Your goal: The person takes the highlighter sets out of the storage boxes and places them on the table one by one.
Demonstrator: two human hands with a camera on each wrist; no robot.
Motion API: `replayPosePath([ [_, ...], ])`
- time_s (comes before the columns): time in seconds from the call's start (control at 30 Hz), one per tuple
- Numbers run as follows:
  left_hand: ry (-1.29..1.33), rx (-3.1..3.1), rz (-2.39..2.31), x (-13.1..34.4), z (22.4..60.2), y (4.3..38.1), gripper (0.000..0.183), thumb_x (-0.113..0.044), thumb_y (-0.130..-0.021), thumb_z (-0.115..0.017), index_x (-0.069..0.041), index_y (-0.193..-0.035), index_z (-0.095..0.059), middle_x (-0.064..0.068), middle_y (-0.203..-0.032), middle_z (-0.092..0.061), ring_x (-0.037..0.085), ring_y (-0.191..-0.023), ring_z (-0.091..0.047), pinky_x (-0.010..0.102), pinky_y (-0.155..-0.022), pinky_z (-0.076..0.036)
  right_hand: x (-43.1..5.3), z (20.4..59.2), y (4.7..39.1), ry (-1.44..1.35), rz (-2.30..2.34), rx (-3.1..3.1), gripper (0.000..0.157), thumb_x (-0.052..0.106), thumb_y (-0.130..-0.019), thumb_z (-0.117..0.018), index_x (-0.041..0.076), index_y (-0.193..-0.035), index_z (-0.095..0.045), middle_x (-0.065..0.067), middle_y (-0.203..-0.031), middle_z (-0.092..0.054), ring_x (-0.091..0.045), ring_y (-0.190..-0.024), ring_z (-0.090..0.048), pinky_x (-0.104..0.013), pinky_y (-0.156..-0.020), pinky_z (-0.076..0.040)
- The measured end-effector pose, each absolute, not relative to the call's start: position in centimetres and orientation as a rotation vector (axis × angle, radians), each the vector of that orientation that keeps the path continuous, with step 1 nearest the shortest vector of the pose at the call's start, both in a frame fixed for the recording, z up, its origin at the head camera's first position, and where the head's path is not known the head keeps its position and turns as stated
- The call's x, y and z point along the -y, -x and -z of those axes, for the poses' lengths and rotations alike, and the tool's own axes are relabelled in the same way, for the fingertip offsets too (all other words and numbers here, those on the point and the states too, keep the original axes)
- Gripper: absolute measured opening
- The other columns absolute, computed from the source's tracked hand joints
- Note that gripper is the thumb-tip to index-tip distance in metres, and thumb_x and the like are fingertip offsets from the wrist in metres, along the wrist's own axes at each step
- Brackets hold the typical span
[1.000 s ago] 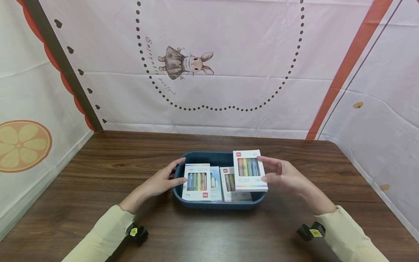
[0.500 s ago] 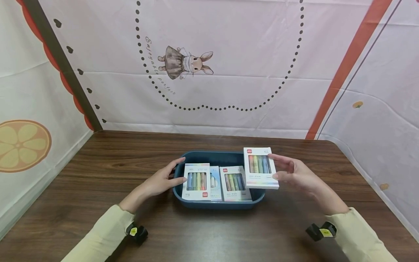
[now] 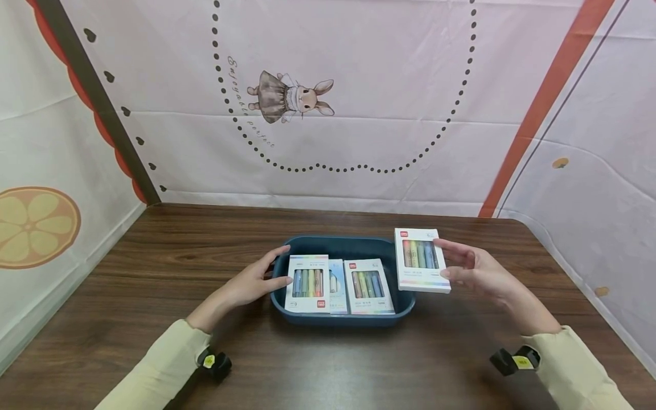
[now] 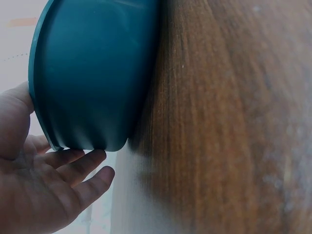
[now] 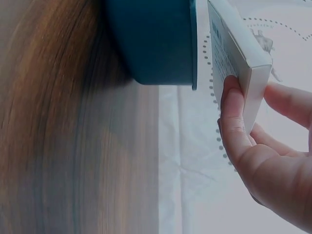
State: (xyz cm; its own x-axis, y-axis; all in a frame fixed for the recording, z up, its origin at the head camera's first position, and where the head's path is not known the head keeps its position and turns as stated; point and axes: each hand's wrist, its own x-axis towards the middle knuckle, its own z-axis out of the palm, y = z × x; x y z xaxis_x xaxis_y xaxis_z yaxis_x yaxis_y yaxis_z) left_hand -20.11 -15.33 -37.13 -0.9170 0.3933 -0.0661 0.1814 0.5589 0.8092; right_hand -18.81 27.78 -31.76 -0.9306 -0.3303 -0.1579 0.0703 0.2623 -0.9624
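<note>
In the head view my right hand (image 3: 476,270) pinches a white box of crayons (image 3: 421,261) by its right edge. The box is raised above the right end of a dark blue plastic basin (image 3: 342,322). The right wrist view shows the box's plain side (image 5: 258,87) between thumb and fingers. My left hand (image 3: 251,285) grips the basin's left end, thumb at the rim and fingers against the outer wall (image 4: 87,97). Inside the basin lie a crayon box (image 3: 308,307) on the left, a partly covered light-blue box (image 3: 336,302), and another crayon box (image 3: 370,304).
The basin stands on a dark brown wooden table (image 3: 328,376). A pale printed cloth (image 3: 400,114) with a rabbit picture (image 3: 287,98) hangs behind and along both sides. A black camera is strapped at each wrist.
My right hand has carried the crayon box right and slightly up, uncovering the crayon box beneath it in the basin. The left hand and the basin stay where they were.
</note>
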Motion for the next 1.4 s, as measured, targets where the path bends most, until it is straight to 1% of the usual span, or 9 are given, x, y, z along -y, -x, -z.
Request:
replayPosePath([
  [0.1, -0.457, -2.553, -1.290, 15.3, 37.1, 20.1, 0.068, -0.031, -0.088, -0.060, -0.020, -0.144, -0.022, 0.018, -0.146, -0.025, 0.039, -0.130, -0.030, 0.057, -0.100, -0.028, -28.3, 31.9, 18.8, 0.246, 1.708, -2.216, 0.068, 0.006, -0.085, -0.061, 0.001, -0.142, -0.025, -0.020, -0.137, -0.035, -0.014, -0.096, -0.058, -0.030, -0.080, -0.051],
  [0.2, -0.471, -2.555, -1.282, 15.3, 37.1, 20.1, 0.068, -0.031, -0.089, -0.059, -0.019, -0.145, -0.021, 0.019, -0.146, -0.025, 0.040, -0.130, -0.029, 0.057, -0.100, -0.028, -28.8, 32.0, 18.9, 0.256, 1.706, -2.221, 0.067, 0.005, -0.085, -0.061, 0.001, -0.142, -0.025, -0.012, -0.134, -0.040, -0.014, -0.096, -0.059, -0.030, -0.080, -0.051],
  [0.37, -0.472, -2.550, -1.284, 15.3, 37.0, 20.1, 0.069, -0.031, -0.088, -0.059, -0.019, -0.145, -0.021, 0.018, -0.146, -0.025, 0.039, -0.129, -0.031, 0.056, -0.100, -0.028, -29.6, 32.1, 18.8, 0.246, 1.709, -2.226, 0.066, 0.004, -0.086, -0.060, 0.005, -0.143, -0.027, 0.000, -0.129, -0.044, -0.013, -0.096, -0.058, -0.029, -0.080, -0.051],
  [0.63, -0.476, -2.548, -1.289, 15.3, 37.0, 20.2, 0.069, -0.031, -0.088, -0.060, -0.020, -0.145, -0.022, 0.016, -0.146, -0.026, 0.038, -0.129, -0.031, 0.056, -0.100, -0.029, -30.8, 32.1, 18.8, 0.245, 1.739, -2.191, 0.065, 0.002, -0.086, -0.058, 0.006, -0.143, -0.026, 0.007, -0.124, -0.047, -0.012, -0.096, -0.059, -0.029, -0.078, -0.052],
  [0.8, -0.480, -2.549, -1.289, 15.2, 36.9, 20.2, 0.069, -0.031, -0.088, -0.060, -0.020, -0.144, -0.022, 0.016, -0.146, -0.027, 0.038, -0.129, -0.032, 0.056, -0.100, -0.029, -31.4, 32.2, 18.8, 0.274, 1.779, -2.150, 0.060, -0.001, -0.087, -0.056, 0.011, -0.141, -0.032, 0.014, -0.116, -0.052, -0.012, -0.095, -0.060, -0.029, -0.077, -0.052],
  [1.0, -0.483, -2.549, -1.284, 15.4, 37.0, 20.1, 0.069, -0.031, -0.088, -0.059, -0.019, -0.144, -0.022, 0.018, -0.145, -0.027, 0.039, -0.127, -0.034, 0.056, -0.099, -0.031, -31.9, 32.3, 18.7, 0.246, 1.781, -2.131, 0.058, -0.001, -0.087, -0.056, 0.015, -0.139, -0.036, 0.017, -0.113, -0.052, -0.012, -0.095, -0.060, -0.028, -0.078, -0.052],
  [1.2, -0.474, -2.552, -1.274, 15.3, 36.9, 20.1, 0.069, -0.031, -0.088, -0.059, -0.019, -0.145, -0.022, 0.018, -0.145, -0.028, 0.039, -0.127, -0.035, 0.056, -0.099, -0.031, -32.2, 32.6, 18.7, 0.225, 1.775, -2.141, 0.057, 0.000, -0.086, -0.058, 0.017, -0.137, -0.039, 0.016, -0.114, -0.051, -0.011, -0.095, -0.059, -0.028, -0.078, -0.052],
  [1.3, -0.482, -2.556, -1.270, 15.4, 36.9, 20.1, 0.069, -0.031, -0.088, -0.059, -0.017, -0.145, -0.021, 0.019, -0.144, -0.028, 0.039, -0.127, -0.034, 0.056, -0.099, -0.031, -32.2, 33.0, 18.7, 0.235, 1.737, -2.175, 0.058, 0.000, -0.086, -0.058, 0.013, -0.138, -0.037, 0.013, -0.116, -0.050, -0.011, -0.095, -0.059, -0.029, -0.078, -0.052],
  [1.4, -0.471, -2.550, -1.281, 15.3, 36.9, 20.1, 0.069, -0.031, -0.088, -0.060, -0.019, -0.144, -0.022, 0.018, -0.144, -0.029, 0.038, -0.127, -0.035, 0.056, -0.099, -0.031, -32.1, 33.3, 18.8, 0.241, 1.698, -2.194, 0.061, 0.001, -0.086, -0.058, 0.007, -0.141, -0.031, 0.008, -0.120, -0.049, -0.012, -0.095, -0.059, -0.029, -0.078, -0.052],
])
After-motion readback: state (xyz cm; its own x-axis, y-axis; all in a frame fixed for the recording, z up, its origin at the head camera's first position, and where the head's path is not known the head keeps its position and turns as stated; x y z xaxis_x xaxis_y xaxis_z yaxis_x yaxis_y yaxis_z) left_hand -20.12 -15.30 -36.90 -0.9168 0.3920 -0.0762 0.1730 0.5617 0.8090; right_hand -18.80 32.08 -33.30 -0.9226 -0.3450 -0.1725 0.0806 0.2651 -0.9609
